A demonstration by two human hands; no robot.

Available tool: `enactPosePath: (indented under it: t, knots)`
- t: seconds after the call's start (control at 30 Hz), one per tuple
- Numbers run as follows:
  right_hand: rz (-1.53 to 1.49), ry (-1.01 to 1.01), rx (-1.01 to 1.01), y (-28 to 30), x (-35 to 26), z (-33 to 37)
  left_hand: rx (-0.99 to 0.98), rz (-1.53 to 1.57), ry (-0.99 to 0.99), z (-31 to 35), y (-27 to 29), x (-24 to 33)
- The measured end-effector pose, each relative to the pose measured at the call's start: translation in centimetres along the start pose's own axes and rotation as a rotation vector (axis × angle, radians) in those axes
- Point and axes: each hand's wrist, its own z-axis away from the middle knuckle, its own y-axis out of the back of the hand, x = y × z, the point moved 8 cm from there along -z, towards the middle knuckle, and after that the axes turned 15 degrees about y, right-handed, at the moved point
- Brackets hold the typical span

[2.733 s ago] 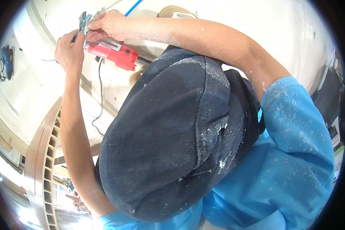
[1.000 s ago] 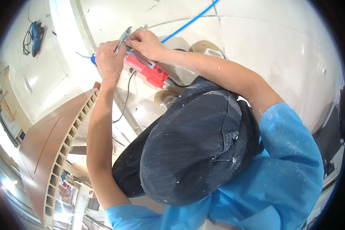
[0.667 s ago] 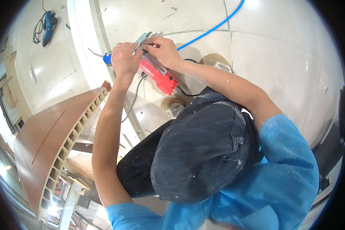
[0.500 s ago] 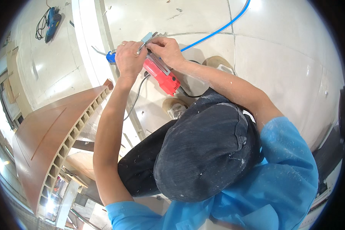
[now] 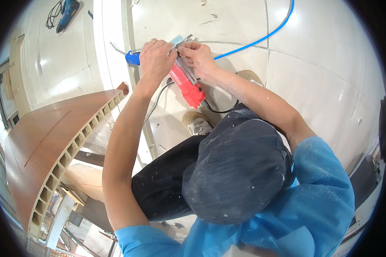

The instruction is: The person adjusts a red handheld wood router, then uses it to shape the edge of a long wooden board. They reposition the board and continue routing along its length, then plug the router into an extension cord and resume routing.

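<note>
A red corded power tool [image 5: 188,88] lies ahead of my knees, its cord end toward me and its clear guard and metal base away from me. My left hand [image 5: 156,60] is closed at the far end of the tool. A thin metal piece [image 5: 182,43] crosses over that end, beside its fingers. My right hand [image 5: 200,58] is pinched against the same end from the right. What its fingertips hold is hidden. Just left of my left hand lies a blue handle with a thin metal tube [image 5: 133,58].
A brown hollow-core panel [image 5: 64,128] slants up on the left. A blue hose [image 5: 261,40] curves across the tiled floor. Farther off at upper left lies a blue corded power tool [image 5: 67,15]. My black-trousered knees [image 5: 236,175] and shoes [image 5: 197,124] are close below the red tool.
The whole view has shifted, so the floor, red tool and hands sit slightly farther right. Both hands stay at the far end of the red tool.
</note>
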Motion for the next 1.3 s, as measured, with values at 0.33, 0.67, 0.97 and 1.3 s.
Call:
enactPosePath:
  t: [0.33,0.67,0.97,1.3]
  knots:
    - [-0.017,-0.055,-0.010,0.1,0.1,-0.1,0.019,0.016,0.003,0.0,0.1,0.0]
    - [0.177,0.032,-0.109,0.3,-0.7,-0.8,-0.001,-0.030,-0.023,0.4,-0.3,-0.1]
    - [0.022,-0.030,-0.051,0.6,-0.1,-0.5,0.043,0.013,-0.044,0.5,-0.3,-0.3]
    - [0.085,-0.098,-0.124,0.8,0.0,-0.7,0.029,0.015,-0.070,0.4,-0.3,-0.4]
